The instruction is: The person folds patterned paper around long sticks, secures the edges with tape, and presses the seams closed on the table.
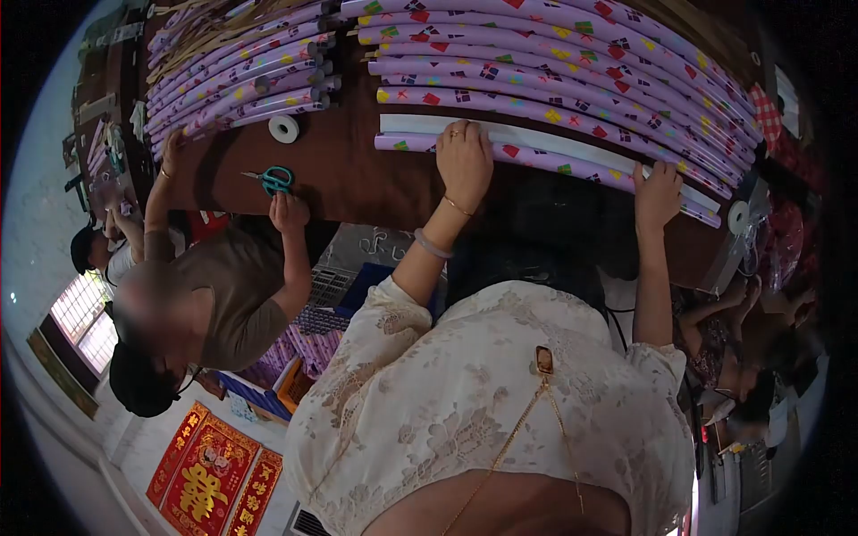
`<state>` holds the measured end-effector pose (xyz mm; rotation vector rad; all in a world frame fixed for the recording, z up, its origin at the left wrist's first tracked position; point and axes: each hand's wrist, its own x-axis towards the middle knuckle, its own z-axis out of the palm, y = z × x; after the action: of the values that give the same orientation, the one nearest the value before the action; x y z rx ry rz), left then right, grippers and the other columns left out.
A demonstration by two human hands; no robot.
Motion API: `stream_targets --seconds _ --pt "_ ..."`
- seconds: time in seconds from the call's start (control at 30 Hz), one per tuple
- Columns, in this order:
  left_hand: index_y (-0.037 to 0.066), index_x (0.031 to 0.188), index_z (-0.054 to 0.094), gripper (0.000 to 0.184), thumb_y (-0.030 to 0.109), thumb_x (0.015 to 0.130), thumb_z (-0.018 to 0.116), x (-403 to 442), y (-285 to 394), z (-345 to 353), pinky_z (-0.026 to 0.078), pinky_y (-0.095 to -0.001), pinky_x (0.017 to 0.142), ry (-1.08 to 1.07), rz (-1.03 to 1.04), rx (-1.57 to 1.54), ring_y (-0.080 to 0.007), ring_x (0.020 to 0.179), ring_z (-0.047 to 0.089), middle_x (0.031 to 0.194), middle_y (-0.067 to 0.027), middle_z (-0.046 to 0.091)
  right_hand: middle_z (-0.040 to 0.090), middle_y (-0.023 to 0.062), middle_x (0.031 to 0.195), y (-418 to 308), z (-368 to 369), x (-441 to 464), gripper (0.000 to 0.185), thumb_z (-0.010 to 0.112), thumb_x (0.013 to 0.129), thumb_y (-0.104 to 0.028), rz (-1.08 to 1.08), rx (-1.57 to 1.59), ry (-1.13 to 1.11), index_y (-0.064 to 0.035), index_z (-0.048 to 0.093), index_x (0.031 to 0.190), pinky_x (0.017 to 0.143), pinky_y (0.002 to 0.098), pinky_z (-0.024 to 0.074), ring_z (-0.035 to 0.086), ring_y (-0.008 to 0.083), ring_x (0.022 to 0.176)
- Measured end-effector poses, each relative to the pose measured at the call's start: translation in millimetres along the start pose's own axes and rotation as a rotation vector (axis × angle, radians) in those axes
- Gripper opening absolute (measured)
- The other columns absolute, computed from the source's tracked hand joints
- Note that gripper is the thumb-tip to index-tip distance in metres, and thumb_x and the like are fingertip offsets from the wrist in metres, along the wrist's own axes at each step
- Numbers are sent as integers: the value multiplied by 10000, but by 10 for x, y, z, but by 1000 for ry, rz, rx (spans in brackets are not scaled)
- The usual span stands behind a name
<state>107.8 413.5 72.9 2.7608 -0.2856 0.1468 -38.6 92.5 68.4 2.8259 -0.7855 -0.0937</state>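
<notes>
A purple gift-print wrapping paper roll (545,165) lies along the near edge of the brown table, a white strip of its paper (554,141) showing behind it. My left hand (465,161) is closed over the roll toward its left end, fingertips on the white strip. Farther right, my right hand (658,192) grips the same roll, its fingers bent over the paper. The undersides of both hands and the thumbs are partly hidden. Just beyond my hands, several finished-looking purple rolls (536,76) lie side by side.
More purple rolls (237,89) are stacked at left. A white tape roll (284,129) and teal-handled scissors (275,180) lie near a co-worker (232,295) on my left. Another tape roll (738,217) sits at the right edge, with people beyond. Blue crates (366,290) stand below the table (349,179).
</notes>
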Motion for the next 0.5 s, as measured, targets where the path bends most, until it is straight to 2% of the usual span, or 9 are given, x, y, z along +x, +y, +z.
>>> stream_targets --seconds 0.07,0.17,0.23,0.27,0.33,0.37,0.43,0.5 --pt "68 661 623 183 246 698 651 79 -717 -46 418 -394 715 -78 -128 132 -229 779 576 773 -77 615 564 73 979 -59 -13 31 330 604 755 -373 -24 31 21 -69 621 880 668 401 473 530 243 912" --pt "63 709 617 156 213 697 659 107 -680 -126 421 -392 672 -32 -22 200 -257 790 569 792 -96 604 546 69 988 -33 3 12 357 594 760 -384 23 75 -24 -60 596 909 704 433 462 515 262 960" --pt "57 737 589 151 191 710 653 120 -492 -137 415 -401 658 106 -68 285 -290 765 557 774 -115 581 545 73 986 -23 7 19 347 602 753 -368 7 117 -56 -60 599 912 711 435 457 509 260 970" --pt "53 751 553 156 175 718 645 110 -340 -107 413 -403 639 155 -5 281 -315 734 541 749 -128 557 547 73 979 -25 1 18 338 607 746 -359 4 125 -26 -59 603 903 716 434 455 508 255 969" --pt "55 737 533 155 162 719 642 21 134 -11 409 -406 617 141 118 49 -319 715 535 740 -127 552 548 73 976 -25 30 10 338 610 742 -357 8 125 -19 -58 604 901 715 434 455 509 254 966" --pt "64 730 531 143 150 713 644 -56 332 142 405 -408 601 81 195 -114 -310 707 536 732 -116 554 550 73 972 -19 30 13 338 612 739 -355 -1 133 -21 -58 605 898 715 434 456 510 254 962" --pt "75 724 557 148 194 736 644 -177 858 275 409 -392 607 -7 222 -201 -282 675 558 660 -65 586 551 72 969 -12 11 28 337 616 734 -349 10 135 -67 -56 606 900 714 429 458 510 255 960" --pt "92 711 563 160 228 732 646 -263 1193 425 403 -374 592 -111 236 -104 -260 656 564 658 -43 592 551 70 940 1 72 11 320 651 711 -344 -51 124 82 -61 613 854 673 399 461 511 236 912"
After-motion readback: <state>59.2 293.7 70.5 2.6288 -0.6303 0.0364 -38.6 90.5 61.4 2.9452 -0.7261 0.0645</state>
